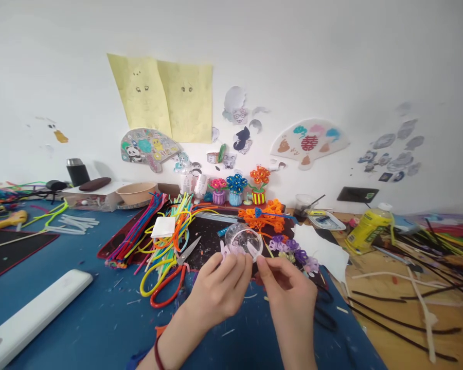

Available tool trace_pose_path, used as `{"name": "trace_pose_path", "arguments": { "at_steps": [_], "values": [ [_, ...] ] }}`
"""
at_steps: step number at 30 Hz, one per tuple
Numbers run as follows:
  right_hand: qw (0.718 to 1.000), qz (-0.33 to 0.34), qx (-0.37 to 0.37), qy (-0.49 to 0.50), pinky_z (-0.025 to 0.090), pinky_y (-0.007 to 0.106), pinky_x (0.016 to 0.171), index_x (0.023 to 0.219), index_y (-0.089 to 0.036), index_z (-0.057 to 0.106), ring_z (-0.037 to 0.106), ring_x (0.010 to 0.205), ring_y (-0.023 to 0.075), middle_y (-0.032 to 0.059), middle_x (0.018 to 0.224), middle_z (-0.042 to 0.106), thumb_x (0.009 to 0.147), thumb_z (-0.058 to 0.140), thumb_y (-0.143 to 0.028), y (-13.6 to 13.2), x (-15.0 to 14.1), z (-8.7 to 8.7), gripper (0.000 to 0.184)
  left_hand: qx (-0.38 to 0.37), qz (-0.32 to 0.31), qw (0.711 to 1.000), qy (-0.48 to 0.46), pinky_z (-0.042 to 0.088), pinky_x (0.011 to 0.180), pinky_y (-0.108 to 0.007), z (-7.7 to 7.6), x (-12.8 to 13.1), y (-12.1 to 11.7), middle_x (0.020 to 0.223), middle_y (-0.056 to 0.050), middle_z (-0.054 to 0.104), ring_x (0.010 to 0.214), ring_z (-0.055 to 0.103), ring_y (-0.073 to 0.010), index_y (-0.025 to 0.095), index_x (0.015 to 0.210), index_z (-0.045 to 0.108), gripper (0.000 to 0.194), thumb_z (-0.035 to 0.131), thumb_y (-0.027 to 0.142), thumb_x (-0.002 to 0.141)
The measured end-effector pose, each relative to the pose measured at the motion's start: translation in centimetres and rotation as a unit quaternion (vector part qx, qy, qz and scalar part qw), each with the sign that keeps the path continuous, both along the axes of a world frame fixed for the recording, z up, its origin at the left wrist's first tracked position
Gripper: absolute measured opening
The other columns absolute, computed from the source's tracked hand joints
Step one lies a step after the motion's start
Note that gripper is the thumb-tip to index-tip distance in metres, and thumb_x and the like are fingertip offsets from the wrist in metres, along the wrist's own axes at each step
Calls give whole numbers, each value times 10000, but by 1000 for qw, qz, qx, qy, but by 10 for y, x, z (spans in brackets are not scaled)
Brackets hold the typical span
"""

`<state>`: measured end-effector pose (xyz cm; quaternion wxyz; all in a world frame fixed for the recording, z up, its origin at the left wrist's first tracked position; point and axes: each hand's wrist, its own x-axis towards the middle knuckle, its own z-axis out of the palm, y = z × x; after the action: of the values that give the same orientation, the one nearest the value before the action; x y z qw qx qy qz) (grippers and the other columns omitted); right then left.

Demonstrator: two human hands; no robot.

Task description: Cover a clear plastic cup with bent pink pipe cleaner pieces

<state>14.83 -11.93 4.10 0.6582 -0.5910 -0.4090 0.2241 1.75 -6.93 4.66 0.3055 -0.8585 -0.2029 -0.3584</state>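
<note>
Both hands are close together over the front of the dark mat. My left hand (224, 285), fingers curled and pinched, grips a pale lilac pipe cleaner (252, 250) bent into loops. The fingers hide part of it. With thumb and forefinger pressed together, my right hand (289, 290) holds the same pipe cleaner at its right side. Just behind it shows a clear round plastic piece (235, 231); whether it touches the pipe cleaner I cannot tell. Purple pipe-cleaner flowers (293, 249) lie beyond my right hand. Scissors (165, 277) with red and yellow handles lie left of my left hand.
Bundled coloured pipe cleaners (139, 231) lie at left on the dark mat (212, 231). Orange pipe-cleaner pieces (264, 218) sit behind my hands, before small potted flowers (236, 190). A yellow bottle (368, 228) stands right; a long white case (34, 318) lies front left.
</note>
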Motion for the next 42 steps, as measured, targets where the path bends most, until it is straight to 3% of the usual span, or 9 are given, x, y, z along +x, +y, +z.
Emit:
{"name": "trace_pose_path", "arguments": {
  "at_steps": [7,14,21,31,33,36,39,42],
  "values": [
    [995,34,22,95,452,245,439,625,-169,671,565,460,157,15,527,620,688,750,-440,3,5,-3,289,55,-62,996,38,486,766,-279,10,-4,4,947,-96,711,891,604,-157,54,1012,648,266,398,29,925],
    [981,105,42,156,392,233,362,570,-162,670,536,402,151,28,470,607,647,791,-401,9,15,-11,279,127,-67,982,123,541,805,-185,19,-6,5,974,-45,732,911,649,-115,49,1023,651,263,444,-45,889],
    [966,163,8,199,416,227,404,641,-163,702,552,445,143,35,531,629,701,763,-422,2,21,-6,273,94,-62,990,87,524,746,-227,18,-7,5,966,-67,718,895,619,-129,33,998,650,241,438,-26,900],
    [970,166,-23,178,380,189,415,555,-161,600,491,423,96,-9,470,553,726,740,-466,2,18,-6,377,81,-93,990,72,465,762,-250,18,-8,5,934,-75,688,853,569,-147,42,974,657,212,472,-8,884],
    [971,166,-21,170,389,195,421,559,-162,596,500,435,102,-5,481,559,725,737,-471,3,19,-8,379,42,-117,991,49,466,728,-270,17,-9,6,891,-77,688,811,552,-161,40,990,652,212,463,22,894],
    [979,144,-21,143,407,214,426,606,-165,625,525,457,123,5,506,581,722,726,-491,1,23,-7,360,-96,-133,985,-58,452,666,-295,20,-8,7,794,-55,679,715,492,-160,86,972,646,171,500,60,886],
    [997,46,-20,66,460,240,482,722,-173,671,594,539,161,25,605,645,730,719,-472,-6,21,-1,302,-237,-115,947,-182,420,622,-270,27,-7,6,703,-15,653,668,456,-142,146,863,648,92,580,85,857],
    [996,-33,35,-75,509,271,594,806,-187,692,646,684,193,56,788,701,778,690,-396,-12,10,7,211,-313,-93,906,-270,399,584,-247,31,-7,2,647,-3,628,640,465,-130,159,784,651,89,608,121,852]
  ]
}}
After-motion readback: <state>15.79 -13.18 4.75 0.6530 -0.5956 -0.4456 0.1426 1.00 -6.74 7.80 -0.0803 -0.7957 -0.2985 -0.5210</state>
